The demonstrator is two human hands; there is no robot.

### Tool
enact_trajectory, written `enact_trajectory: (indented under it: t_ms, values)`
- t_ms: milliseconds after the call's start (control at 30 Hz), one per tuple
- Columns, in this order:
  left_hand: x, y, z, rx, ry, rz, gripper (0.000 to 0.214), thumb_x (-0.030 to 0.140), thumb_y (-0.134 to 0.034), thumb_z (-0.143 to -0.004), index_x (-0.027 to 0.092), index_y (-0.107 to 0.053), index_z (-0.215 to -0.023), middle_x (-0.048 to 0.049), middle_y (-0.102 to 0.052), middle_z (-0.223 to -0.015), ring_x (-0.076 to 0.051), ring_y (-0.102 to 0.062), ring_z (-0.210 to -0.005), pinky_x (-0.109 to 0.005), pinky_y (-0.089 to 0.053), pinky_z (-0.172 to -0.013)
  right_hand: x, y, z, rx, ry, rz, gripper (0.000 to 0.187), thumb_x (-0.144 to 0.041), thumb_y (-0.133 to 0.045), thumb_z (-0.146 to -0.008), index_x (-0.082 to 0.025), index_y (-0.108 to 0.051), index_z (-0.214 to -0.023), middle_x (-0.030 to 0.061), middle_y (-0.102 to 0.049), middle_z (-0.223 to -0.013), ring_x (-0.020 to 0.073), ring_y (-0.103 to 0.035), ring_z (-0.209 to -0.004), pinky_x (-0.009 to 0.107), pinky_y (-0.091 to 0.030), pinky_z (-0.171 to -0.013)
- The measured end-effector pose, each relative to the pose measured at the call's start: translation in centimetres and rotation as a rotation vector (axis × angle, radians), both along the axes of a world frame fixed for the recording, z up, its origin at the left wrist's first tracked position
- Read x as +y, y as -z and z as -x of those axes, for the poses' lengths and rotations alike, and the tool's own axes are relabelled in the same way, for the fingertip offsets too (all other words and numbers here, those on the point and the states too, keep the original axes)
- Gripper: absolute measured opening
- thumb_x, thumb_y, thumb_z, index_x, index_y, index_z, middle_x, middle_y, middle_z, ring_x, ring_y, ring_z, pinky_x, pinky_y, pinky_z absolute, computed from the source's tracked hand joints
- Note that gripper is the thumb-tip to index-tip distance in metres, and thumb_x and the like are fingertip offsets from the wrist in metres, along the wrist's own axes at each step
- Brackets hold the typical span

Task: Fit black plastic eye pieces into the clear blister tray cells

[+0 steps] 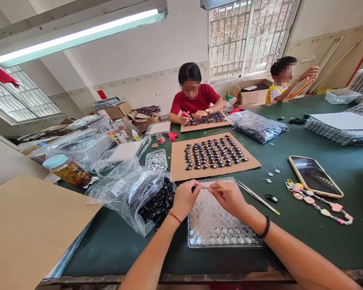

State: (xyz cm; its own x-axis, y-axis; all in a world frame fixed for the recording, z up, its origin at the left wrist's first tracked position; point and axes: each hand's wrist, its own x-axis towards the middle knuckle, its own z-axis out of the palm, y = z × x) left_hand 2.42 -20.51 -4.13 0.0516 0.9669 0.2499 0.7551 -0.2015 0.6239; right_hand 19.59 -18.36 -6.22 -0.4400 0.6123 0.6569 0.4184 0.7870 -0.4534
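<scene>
Each grip is a fingertip pinch: the right hand on a slim tan wooden stick, the left hand on a small glossy black piece at the stick's nine o'clock end. On the dark green bench, a brown cardboard sheet lies at twelve o'clock from the hands and a clear plastic tray of round silvery discs at six.

Tray near front edge of table, left hand and right hand above its far end; cardboard just behind (pieces in rows on top); bag left of tray; phone to right; co-worker behind second cardboard.
</scene>
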Motion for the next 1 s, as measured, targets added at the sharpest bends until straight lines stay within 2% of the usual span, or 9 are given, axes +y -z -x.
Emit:
enact_trajectory:
  t_ms: [133, 333, 500, 633, 733, 833, 1000]
  values:
    - [-0.1, 0.2, -0.3, -0.006, 0.006, 0.009, 0.029, 0.039, -0.044, -0.081, 0.018, -0.063, -0.076, -0.0029, -0.065, -0.078, -0.016, -0.057, -0.071, -0.025, -0.037, -0.063, 0.0, 0.5, 0.0, -0.003, 0.056, -0.017, 0.023, -0.029, -0.043, -0.089, -0.018, -0.054, -0.073, 0.0007, -0.056, -0.061, 0.0108, -0.049, -0.054, 0.023, -0.033, -0.052]
    - [0.2, 0.6, -0.1, -0.174, 0.065, 0.092, 0.03, 0.04, -0.047, -0.078, 0.017, -0.064, -0.075, -0.0029, -0.065, -0.077, -0.016, -0.057, -0.072, -0.025, -0.04, -0.066, 0.0, 0.6, 0.1, 0.009, 0.082, -0.016, 0.024, -0.03, -0.043, -0.088, -0.018, -0.055, -0.072, 0.0007, -0.057, -0.061, 0.0105, -0.05, -0.053, 0.023, -0.032, -0.052]
    - [0.6, 0.3, 0.5, -0.23, -0.036, 0.069, 0.027, 0.039, -0.05, -0.075, 0.015, -0.063, -0.07, -0.0033, -0.065, -0.073, -0.017, -0.056, -0.071, -0.027, -0.041, -0.067, 0.1, 0.1, -0.2, 0.069, 0.168, 0.001, 0.024, -0.032, -0.044, -0.088, -0.017, -0.057, -0.073, 0.0008, -0.059, -0.063, 0.0096, -0.05, -0.051, 0.022, -0.034, -0.051]
    - [0.8, 0.4, 0.6, -0.378, -0.059, 0.098, 0.026, 0.038, -0.052, -0.075, 0.015, -0.062, -0.083, -0.0039, -0.063, -0.077, -0.014, -0.055, -0.065, -0.025, -0.042, -0.062, 0.1, -0.3, -0.6, 0.122, 0.222, -0.005, 0.023, -0.032, -0.045, -0.087, -0.017, -0.057, -0.073, -0.0004, -0.056, -0.058, 0.0087, -0.046, -0.045, 0.022, -0.032, -0.046]
    - [0.7, 0.9, 0.1, -0.474, -0.002, 0.184, 0.026, 0.037, -0.056, -0.071, 0.013, -0.061, -0.08, -0.0034, -0.062, -0.071, -0.012, -0.053, -0.055, -0.023, -0.042, -0.054, -0.1, -0.6, -0.6, 0.176, 0.208, 0.004, 0.021, -0.031, -0.044, -0.087, -0.017, -0.056, -0.075, 0.0, -0.057, -0.059, 0.0089, -0.047, -0.046, 0.021, -0.033, -0.047]
    - [0.5, 1.2, -0.7, -0.514, 0.06, 0.234, 0.024, 0.035, -0.062, -0.067, 0.013, -0.062, -0.074, -0.0036, -0.061, -0.066, -0.012, -0.054, -0.056, -0.022, -0.042, -0.054, -0.3, -0.7, -0.6, 0.193, 0.171, -0.012, 0.018, -0.028, -0.044, -0.087, -0.017, -0.055, -0.077, 0.0007, -0.058, -0.063, 0.0093, -0.049, -0.049, 0.021, -0.036, -0.05]
    - [0.0, 1.0, -1.4, -0.599, 0.105, 0.346, 0.037, 0.035, -0.067, -0.062, 0.011, -0.063, -0.089, -0.0062, -0.061, -0.074, -0.011, -0.051, -0.056, -0.019, -0.039, -0.044, -0.4, -0.4, -0.5, 0.162, 0.131, -0.021, 0.015, -0.025, -0.045, -0.086, -0.018, -0.055, -0.078, 0.0005, -0.057, -0.063, 0.0094, -0.047, -0.049, 0.022, -0.036, -0.051]
